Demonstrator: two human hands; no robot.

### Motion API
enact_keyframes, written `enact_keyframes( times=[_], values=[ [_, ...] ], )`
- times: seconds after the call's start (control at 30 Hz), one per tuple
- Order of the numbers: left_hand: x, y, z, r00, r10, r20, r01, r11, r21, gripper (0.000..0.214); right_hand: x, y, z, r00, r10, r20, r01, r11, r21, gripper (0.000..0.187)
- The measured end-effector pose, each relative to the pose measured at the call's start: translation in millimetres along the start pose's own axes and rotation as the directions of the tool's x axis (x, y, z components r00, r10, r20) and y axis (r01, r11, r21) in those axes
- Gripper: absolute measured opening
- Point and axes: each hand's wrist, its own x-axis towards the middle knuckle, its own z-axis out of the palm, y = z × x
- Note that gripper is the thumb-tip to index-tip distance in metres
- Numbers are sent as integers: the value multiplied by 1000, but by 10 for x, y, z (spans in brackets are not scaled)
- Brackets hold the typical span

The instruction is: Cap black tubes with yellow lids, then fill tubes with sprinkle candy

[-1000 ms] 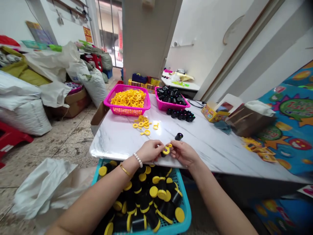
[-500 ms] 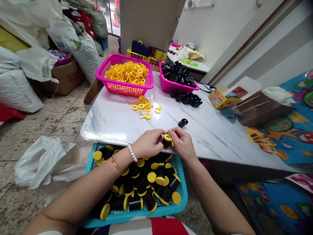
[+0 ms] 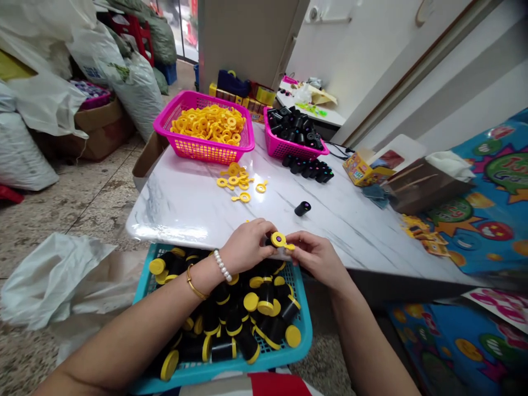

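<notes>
Above the table's near edge, my left hand [image 3: 251, 245] is closed around a small black cylinder [image 3: 268, 242], most of it hidden by my fingers. A yellow ring cap [image 3: 274, 235] with a short tab sits over its end, a purple spot showing through the hole. The thumb and fingers of my right hand [image 3: 317, 257] are closed at the cap's tab. Another black cylinder [image 3: 303, 208] lies on the table just beyond my hands. Several loose yellow ring caps [image 3: 244, 197] are scattered farther left.
Below my forearms is a turquoise basket [image 3: 306, 330] of black cylinders with yellow ends. On the white table [image 3: 181, 203] stand a pink basket [image 3: 198, 148] of yellow caps and a pink basket [image 3: 284, 148] of black cylinders. A row of black cylinders [image 3: 307, 167] lies before it.
The cylinder and its cap have turned so the ring faces me, with the tab to the right. My right hand has moved slightly down and right to the tab.
</notes>
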Motion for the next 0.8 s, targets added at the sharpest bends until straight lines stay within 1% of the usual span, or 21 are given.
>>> enact_keyframes(
  times=[0.07,0.13,0.2,0.23,0.33,0.43,0.5,0.53,0.6,0.63,0.67,0.73,0.8],
  values=[
    [2,0,-2,1000,1,0,-1,1000,1,22,117,-26,-17,999,31,45,-35,996,81,27],
    [2,-2,0,1000,3,-2,-3,1000,5,22,244,-60,-48,987,78,142,-100,983,154,30],
    [2,0,-2,1000,5,-2,-5,1000,11,20,343,-109,-63,962,132,237,-174,971,163,31],
    [4,3,-4,1000,6,0,-6,1000,12,19,375,-138,-57,951,157,266,-200,969,143,31],
    [22,16,-13,1000,3,13,-3,1000,11,16,397,-226,7,939,197,282,-232,968,96,30],
    [42,23,-22,999,-35,38,35,999,17,18,344,-262,92,939,215,267,-257,957,132,32],
    [48,21,-58,993,-69,96,74,996,-53,28,297,-245,128,944,220,247,-262,953,153,32],
    [49,19,-98,987,-81,142,100,986,-134,34,275,-230,134,950,208,231,-248,956,159,31],
    [48,19,-235,974,-93,208,162,924,-345,47,234,-195,126,967,157,199,-193,966,171,29],
    [48,20,-333,974,-99,202,182,873,-453,51,211,-178,117,974,128,189,-161,973,168,29],
    [48,22,-445,980,-113,165,187,811,-555,51,183,-164,108,979,92,180,-122,979,162,29],
    [52,14,-684,982,-181,54,163,666,-728,44,103,-137,112,985,2,172,-28,988,150,28],
    [64,-24,-878,960,-278,-15,129,493,-860,33,-13,-111,171,980,-80,184,54,988,146,22]
  ],
)
